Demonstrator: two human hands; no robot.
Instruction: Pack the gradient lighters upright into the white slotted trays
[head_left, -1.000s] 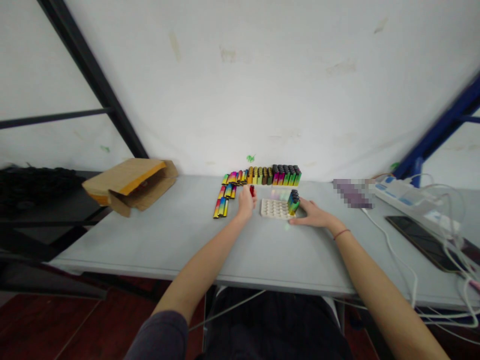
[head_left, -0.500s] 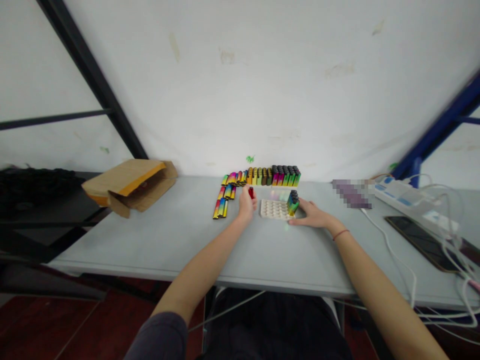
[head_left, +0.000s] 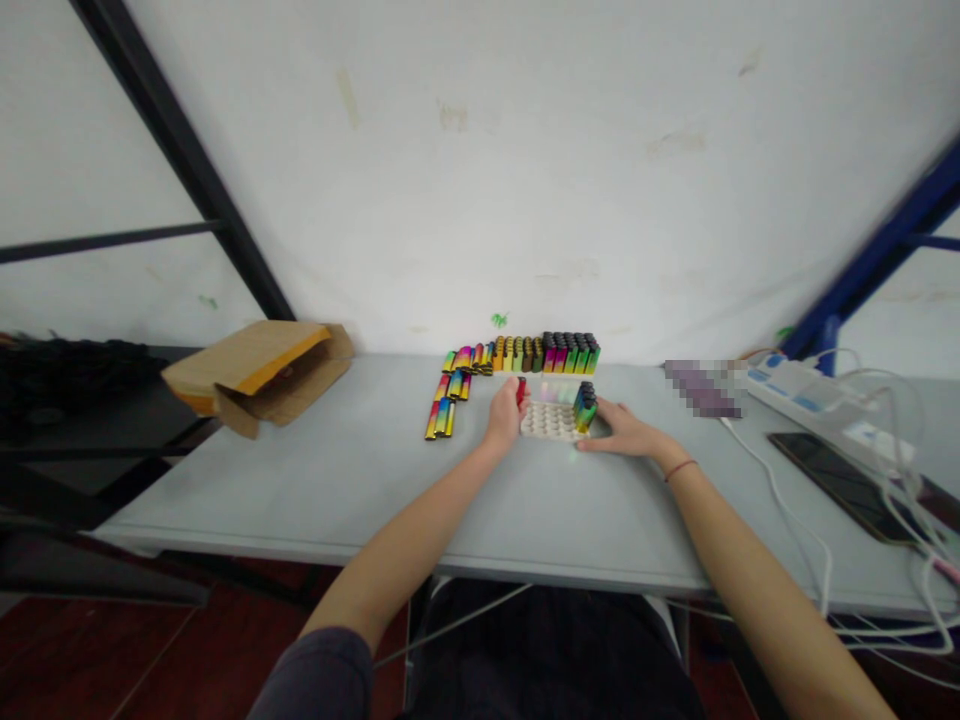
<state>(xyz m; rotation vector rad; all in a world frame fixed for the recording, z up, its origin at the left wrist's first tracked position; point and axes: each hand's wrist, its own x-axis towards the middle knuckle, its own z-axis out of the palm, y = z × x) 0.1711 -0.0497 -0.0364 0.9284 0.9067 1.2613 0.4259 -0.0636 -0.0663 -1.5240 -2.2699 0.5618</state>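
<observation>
the left hand (head_left: 504, 418) held a red lighter (head_left: 520, 391) upright in narrowly closed fingers, just beside a white dimpled tray (head_left: 550, 424). the right hand (head_left: 626, 433) lay spread wide at the tray's edge, near a stack of rainbow lighters (head_left: 586, 408).

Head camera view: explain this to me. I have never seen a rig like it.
There is no machine here. These are a person's two bare hands, filmed by a camera worn on their head, looking forward and down. On the grey table stand rows of rainbow-coloured lighters. The left hand holds a red lighter in its fingers, beside a white dimpled tray. The right hand lies open at the tray's edge, next to a small upright cluster of lighters. A cardboard box sits at the left, and a power strip and a phone at the right.
</observation>
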